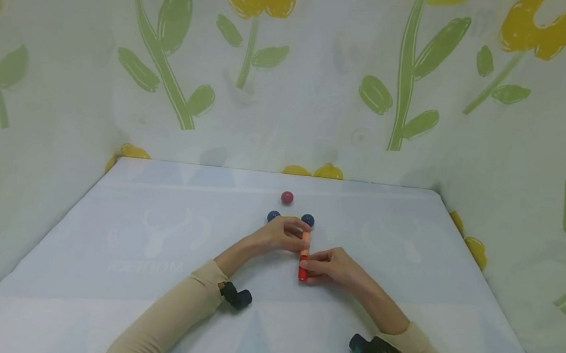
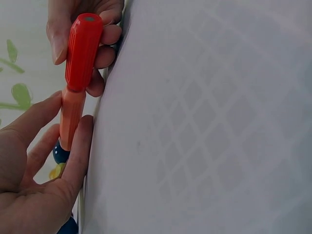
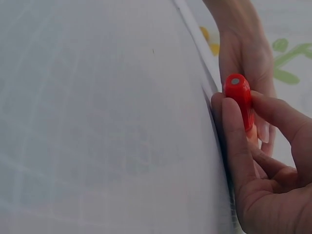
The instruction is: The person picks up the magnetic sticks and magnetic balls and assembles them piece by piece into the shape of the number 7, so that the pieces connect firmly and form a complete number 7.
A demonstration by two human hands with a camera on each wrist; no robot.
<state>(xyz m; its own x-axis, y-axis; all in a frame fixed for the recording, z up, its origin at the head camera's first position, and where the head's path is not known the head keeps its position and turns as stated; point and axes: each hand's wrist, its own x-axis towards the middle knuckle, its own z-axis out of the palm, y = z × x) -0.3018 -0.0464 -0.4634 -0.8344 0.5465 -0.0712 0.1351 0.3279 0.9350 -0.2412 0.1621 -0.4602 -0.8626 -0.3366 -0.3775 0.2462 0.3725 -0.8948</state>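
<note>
In the head view my left hand (image 1: 278,234) pinches an orange ridged toy rod (image 1: 305,246) between thumb and fingers. From the right, my right hand (image 1: 339,267) grips a red ridged rod (image 1: 303,273), which has a small grey metallic dot in its near end. The left wrist view shows the red rod (image 2: 84,51) lined up end to end with the orange rod (image 2: 72,114), their ends meeting. At the orange rod's far end sits a dark blue ball (image 2: 60,153). A yellow piece (image 2: 56,170) lies beyond, mostly behind the left fingers.
Two dark blue balls, one at left (image 1: 273,216) and one at right (image 1: 307,220), lie just beyond the left hand. Farther back is a dark red ball (image 1: 287,198). The pale table (image 1: 88,270) meets flower-printed cloth walls (image 1: 291,112) at the back and sides.
</note>
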